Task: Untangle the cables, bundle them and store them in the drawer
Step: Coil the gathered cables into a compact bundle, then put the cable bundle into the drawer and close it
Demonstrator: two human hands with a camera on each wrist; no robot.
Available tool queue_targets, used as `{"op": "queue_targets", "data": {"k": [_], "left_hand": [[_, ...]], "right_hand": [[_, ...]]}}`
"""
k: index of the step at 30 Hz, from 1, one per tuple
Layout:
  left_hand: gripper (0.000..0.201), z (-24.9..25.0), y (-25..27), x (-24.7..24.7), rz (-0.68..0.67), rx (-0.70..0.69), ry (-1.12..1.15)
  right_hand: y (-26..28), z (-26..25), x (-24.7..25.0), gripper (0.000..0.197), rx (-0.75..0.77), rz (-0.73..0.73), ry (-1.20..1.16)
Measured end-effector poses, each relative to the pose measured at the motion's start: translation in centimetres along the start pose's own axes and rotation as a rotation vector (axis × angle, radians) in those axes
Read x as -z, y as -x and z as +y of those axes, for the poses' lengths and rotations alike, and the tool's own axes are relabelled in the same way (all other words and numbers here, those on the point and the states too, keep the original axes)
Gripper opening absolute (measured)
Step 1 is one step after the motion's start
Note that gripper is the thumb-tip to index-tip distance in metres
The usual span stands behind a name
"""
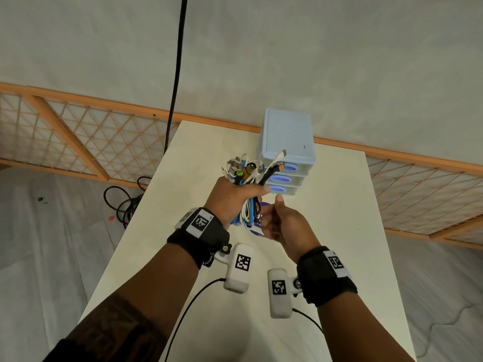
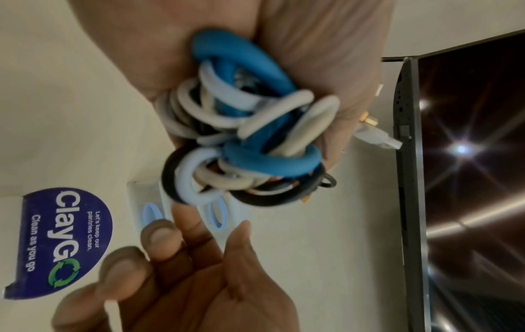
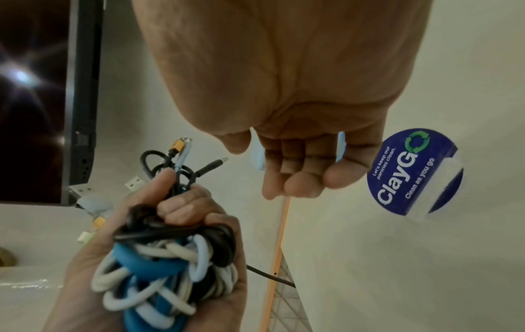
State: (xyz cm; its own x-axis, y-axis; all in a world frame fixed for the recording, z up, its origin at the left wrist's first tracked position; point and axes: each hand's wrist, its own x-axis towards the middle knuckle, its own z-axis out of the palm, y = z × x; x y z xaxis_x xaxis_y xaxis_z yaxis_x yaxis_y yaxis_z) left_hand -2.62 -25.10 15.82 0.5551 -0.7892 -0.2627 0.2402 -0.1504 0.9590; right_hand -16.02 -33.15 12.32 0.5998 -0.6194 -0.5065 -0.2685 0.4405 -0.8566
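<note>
My left hand (image 1: 251,194) grips a folded bundle of cables (image 1: 248,173), white, blue and black, and holds it upright over the table. The plugs stick out above the fist, and the looped ends (image 2: 244,134) hang below it. In the right wrist view the fingers wrap the cable bundle (image 3: 170,265) tightly. My right hand (image 1: 274,218) hovers just right of the bundle with its fingers curled and thumb up, and I see nothing in it. A light blue drawer unit (image 1: 287,134) stands behind the hands, all three of its drawers closed.
The white table (image 1: 326,205) carries a round blue sticker (image 3: 412,173) under my hands. Black cables (image 1: 122,202) lie on the floor to the left. A wooden lattice screen (image 1: 78,134) runs behind the table. A dark screen (image 2: 468,157) stands to one side.
</note>
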Motion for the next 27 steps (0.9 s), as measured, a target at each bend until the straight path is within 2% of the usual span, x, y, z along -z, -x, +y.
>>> {"op": "queue_targets", "data": {"k": [5,8,13,18,21,23,27], "left_hand": [[0.022,0.1,-0.4,-0.5,-0.033,0.002,0.046],[0.015,-0.3,-1.0,-0.2,-0.06,0.031,0.124],[0.024,-1.4,-2.0,0.6,-0.094,0.126,0.235],[0.012,-1.8,-1.9,0.7,-0.104,0.164,0.274],[0.013,-2.3,-2.2,1.0,-0.111,0.192,0.26],[0.011,-2.7,-2.2,1.1,-0.109,0.206,0.257],[0.023,-3.2,-2.4,1.3,-0.105,0.217,0.246]], "right_hand": [[-0.9,-0.2,0.3,0.054,0.018,0.02,-0.037],[-1.9,-0.2,0.4,0.046,0.006,0.061,-0.089],[-4.9,-0.1,1.0,0.028,-0.01,0.179,-0.334],[-7.1,-0.9,1.9,0.024,-0.036,0.224,-0.461],[-8.5,-1.5,2.5,0.026,-0.057,0.278,-0.555],[-9.3,-1.9,2.8,0.017,-0.077,0.306,-0.642],[-10.3,-2.5,3.6,0.015,-0.085,0.309,-0.757]]}}
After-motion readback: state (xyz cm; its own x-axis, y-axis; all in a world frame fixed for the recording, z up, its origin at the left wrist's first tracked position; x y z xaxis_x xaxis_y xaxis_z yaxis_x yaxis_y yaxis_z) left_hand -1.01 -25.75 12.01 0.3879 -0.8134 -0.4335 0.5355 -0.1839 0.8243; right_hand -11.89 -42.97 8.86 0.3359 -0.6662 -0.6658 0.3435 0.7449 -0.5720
